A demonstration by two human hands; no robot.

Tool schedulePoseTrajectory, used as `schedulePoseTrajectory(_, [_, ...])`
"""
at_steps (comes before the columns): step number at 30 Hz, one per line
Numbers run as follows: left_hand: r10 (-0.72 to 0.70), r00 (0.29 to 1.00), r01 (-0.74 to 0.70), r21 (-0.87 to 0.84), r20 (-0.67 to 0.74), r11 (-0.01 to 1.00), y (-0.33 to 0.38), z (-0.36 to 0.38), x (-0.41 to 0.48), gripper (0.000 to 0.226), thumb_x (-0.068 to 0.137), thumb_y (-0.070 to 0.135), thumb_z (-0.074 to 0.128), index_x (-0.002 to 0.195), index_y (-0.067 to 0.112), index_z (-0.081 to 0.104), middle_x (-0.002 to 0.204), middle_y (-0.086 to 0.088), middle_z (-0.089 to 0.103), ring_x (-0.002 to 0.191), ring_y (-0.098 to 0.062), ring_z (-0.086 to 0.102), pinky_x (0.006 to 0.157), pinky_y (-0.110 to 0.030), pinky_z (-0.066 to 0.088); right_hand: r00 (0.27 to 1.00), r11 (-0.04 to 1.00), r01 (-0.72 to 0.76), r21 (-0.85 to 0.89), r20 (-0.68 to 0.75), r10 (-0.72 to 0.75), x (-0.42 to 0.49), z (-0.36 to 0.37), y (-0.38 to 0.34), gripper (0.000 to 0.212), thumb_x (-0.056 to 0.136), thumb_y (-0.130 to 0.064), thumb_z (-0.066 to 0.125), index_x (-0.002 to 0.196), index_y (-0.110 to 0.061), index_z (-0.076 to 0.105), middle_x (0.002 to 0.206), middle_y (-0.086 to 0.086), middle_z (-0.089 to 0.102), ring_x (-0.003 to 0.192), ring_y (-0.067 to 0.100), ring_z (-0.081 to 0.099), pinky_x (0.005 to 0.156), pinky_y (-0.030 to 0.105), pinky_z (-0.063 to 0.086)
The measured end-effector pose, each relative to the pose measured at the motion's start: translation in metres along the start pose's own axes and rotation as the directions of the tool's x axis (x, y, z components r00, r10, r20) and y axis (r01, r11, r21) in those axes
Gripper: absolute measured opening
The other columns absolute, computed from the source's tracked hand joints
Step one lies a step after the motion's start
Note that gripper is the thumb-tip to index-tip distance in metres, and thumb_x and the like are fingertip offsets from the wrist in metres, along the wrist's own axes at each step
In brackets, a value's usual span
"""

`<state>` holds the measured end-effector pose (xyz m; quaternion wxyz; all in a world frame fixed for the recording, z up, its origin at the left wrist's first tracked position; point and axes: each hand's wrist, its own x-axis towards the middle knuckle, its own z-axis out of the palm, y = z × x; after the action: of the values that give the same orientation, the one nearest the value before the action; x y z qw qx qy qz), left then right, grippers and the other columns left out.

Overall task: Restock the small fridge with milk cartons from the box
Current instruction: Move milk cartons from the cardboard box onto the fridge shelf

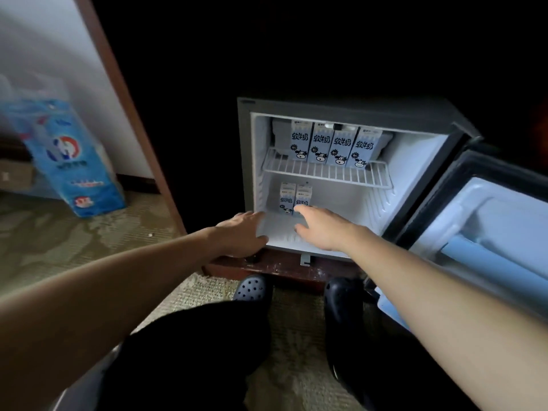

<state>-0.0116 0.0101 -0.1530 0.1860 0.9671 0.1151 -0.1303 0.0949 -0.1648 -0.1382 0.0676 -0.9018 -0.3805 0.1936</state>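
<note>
Down on the floor of the open fridge [245, 173], two milk cartons [287, 200] stand upright at twelve o'clock from both hands, the right hand [323, 229] nearer, straight fingers seemingly touching one, the left hand [241, 232] spread, holding nothing.

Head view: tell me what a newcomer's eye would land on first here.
The bright white inside of the small grey fridge stands out against the dark room, its door open to the right. Four blue-and-white milk cartons stand in a row on the white wire shelf, with two more cartons below at the left. The left hand and right hand reach, fingers extended, towards that lower pair.
</note>
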Motion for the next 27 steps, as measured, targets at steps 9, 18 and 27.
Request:
schedulePoseTrajectory(9, [-0.109, 0.968, 0.134, 0.1, -0.227, 0.986, -0.038, -0.071, -0.162, 0.064, 0.094, 0.043, 0.054, 0.151, 0.022, 0.034, 0.151, -0.003, 0.041, 0.142, -0.022, 0.033, 0.11, -0.039, 0.038, 0.971, 0.972, 0.233, -0.027, -0.038, -0.234, -0.073, -0.059, -0.143, 0.054, 0.106, -0.035, 0.041, 0.155, -0.02, 0.027, 0.157, 0.006, 0.036, 0.101, 0.018, 0.059, 0.087, 0.035, 0.041])
schedulePoseTrajectory(18, [-0.429, 0.843, 0.45, -0.011, -0.324, 0.893, -0.121, -0.066, -0.325, 0.064, 0.092, 0.046, 0.056, 0.149, 0.024, 0.037, 0.147, -0.003, 0.045, 0.138, -0.025, 0.039, 0.109, -0.042, 0.04, 0.877, 0.873, 0.478, -0.097, 0.004, -0.48, -0.117, -0.025, -0.313, 0.055, 0.102, -0.033, 0.047, 0.153, -0.02, 0.034, 0.157, 0.003, 0.039, 0.141, 0.025, 0.041, 0.113, 0.037, 0.035])
schedulePoseTrajectory(27, [-0.551, 0.756, 0.566, -0.07, -0.354, 0.822, -0.199, 0.03, -0.424, 0.062, 0.099, 0.041, 0.05, 0.154, 0.022, 0.029, 0.159, 0.0, 0.034, 0.147, -0.02, 0.027, 0.117, -0.041, 0.027, 0.809, 0.814, 0.579, -0.055, 0.162, -0.565, -0.112, 0.067, -0.402, 0.054, 0.1, -0.032, 0.047, 0.153, -0.026, 0.033, 0.155, 0.003, 0.041, 0.138, 0.026, 0.044, 0.11, 0.045, 0.04])
